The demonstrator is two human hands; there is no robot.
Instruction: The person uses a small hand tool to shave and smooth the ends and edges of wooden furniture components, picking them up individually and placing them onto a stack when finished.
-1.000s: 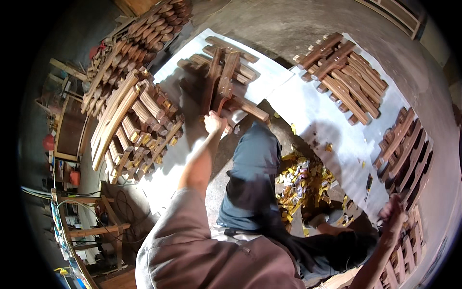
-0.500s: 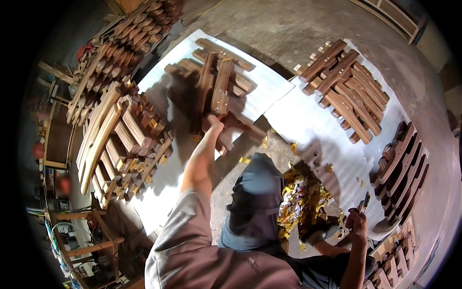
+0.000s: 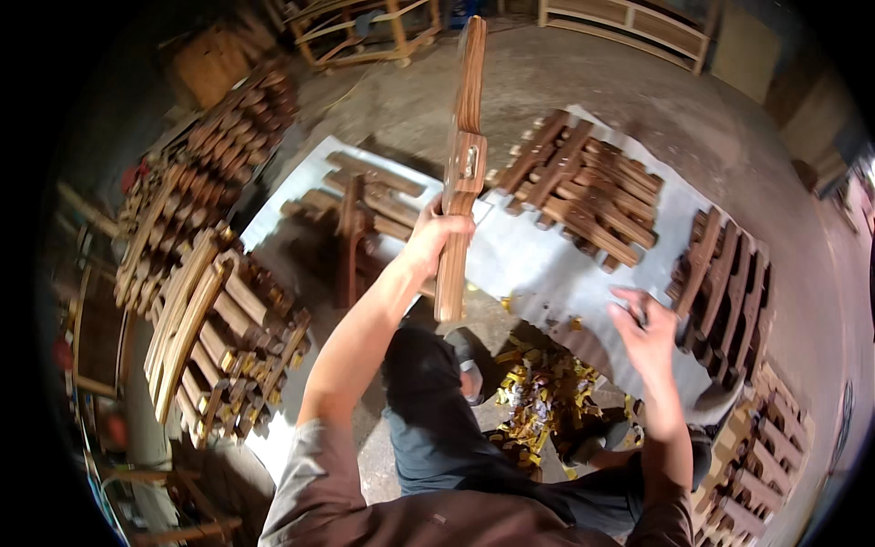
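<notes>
A long, brown, shaped wooden furniture part stands nearly upright in front of me, with a slot in its wider middle. My left hand is closed around its lower half. On the right, my right hand hovers above the white sheet, thumb and forefinger stretched apart. Its other fingers look curled, and a small dark thing shows among them, too blurred to name. Below the held part, more dark wooden parts lie crosswise on the left end of the white sheet.
Stacks of wooden parts surround me: a crossed pile, a dark row, pale pieces and a tall left stack. Yellow and white scraps litter the floor by my feet. A wooden frame stands far back.
My left hand has lifted a wooden part off the left pile and turned it upright. The right hand, earlier low with a slim tool, has risen forward and its forefinger and thumb have spread.
</notes>
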